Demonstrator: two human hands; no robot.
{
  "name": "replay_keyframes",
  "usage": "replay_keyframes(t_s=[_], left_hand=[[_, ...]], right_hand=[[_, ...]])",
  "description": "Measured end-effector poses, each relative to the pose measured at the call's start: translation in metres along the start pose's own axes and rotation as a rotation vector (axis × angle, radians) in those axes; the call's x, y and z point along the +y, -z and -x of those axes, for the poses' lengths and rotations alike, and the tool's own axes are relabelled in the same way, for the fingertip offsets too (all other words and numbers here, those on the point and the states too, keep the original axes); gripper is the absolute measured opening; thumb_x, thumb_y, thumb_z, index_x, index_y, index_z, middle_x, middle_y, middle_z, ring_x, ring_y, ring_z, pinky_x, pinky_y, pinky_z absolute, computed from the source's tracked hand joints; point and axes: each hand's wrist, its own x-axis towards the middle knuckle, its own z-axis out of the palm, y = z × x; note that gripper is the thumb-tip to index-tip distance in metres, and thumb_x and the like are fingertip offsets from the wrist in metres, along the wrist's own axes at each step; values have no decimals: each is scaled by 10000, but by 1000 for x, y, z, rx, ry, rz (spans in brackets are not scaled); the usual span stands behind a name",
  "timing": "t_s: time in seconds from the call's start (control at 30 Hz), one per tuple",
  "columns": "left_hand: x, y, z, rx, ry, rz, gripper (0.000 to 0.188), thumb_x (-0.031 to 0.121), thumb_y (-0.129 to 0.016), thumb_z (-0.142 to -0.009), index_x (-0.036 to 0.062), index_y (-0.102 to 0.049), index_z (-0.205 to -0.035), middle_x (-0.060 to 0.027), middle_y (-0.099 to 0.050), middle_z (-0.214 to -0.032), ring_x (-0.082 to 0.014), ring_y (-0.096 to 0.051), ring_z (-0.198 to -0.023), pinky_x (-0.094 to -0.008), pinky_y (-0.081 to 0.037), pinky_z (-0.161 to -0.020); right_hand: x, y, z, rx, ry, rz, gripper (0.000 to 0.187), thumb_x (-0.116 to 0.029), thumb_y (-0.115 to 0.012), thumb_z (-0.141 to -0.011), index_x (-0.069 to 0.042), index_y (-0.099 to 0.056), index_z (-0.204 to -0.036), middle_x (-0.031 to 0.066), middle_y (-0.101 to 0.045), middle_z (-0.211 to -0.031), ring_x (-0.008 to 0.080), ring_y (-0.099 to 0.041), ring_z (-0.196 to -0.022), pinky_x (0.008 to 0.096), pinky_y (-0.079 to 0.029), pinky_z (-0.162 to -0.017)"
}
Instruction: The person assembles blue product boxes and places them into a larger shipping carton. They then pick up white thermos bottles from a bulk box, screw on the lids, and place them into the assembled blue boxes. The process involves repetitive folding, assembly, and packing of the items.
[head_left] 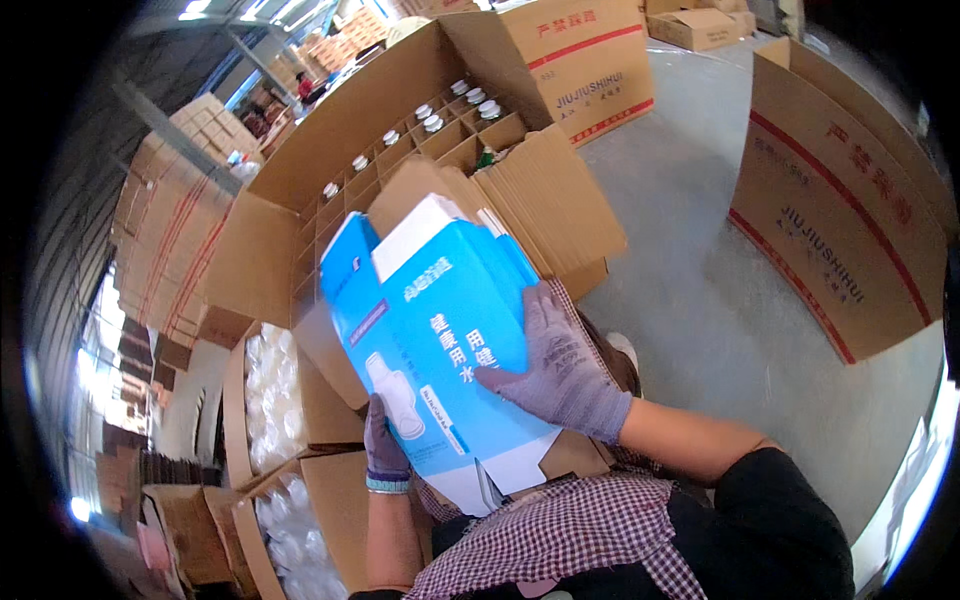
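Blue rectangular cardboard carton [440,335], seemingly part-formed, white end flaps [525,465] not yet closed, is gripped between grey-gloved left hand [386,445] and grey-gloved right hand [565,365], fingers part-open around its edges.

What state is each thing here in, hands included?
Blue box: held, near-end flaps open
Left hand: gloved, gripping the box's left edge
Right hand: gloved, gripping its right edge
Divided carton: open, white-capped things in some compartments
Two cartons at left: open, holding clear plastic-wrapped things
Carton at right: standing on the floor
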Motion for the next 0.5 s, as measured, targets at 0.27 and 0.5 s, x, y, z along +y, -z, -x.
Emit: replay_keyframes(t_s=[0.27,0.5], left_hand=[[8,-7,8,-43,32,135,680,495,-500,-1012,-5,-389,-1459,-184,-533,-1393,-309,-559,-1247,-436,-493,-1035],[3,9,4,-51,44,84,639,465,-491,-1021,-2,-407,-1450,-183,-567,-1358,-305,-592,-1209,-428,-526,-995]], right_hand=[[-13,11,13,10,22,87,1172,-613,-697,-810,139,-121,-1500,379,-196,-1546,523,-235,-1443,538,-220,-1199],[-11,18,19,-80,56,-136,1150,-596,-691,-825,138,-123,-1503,354,-219,-1550,474,-266,-1450,515,-245,-1193]])
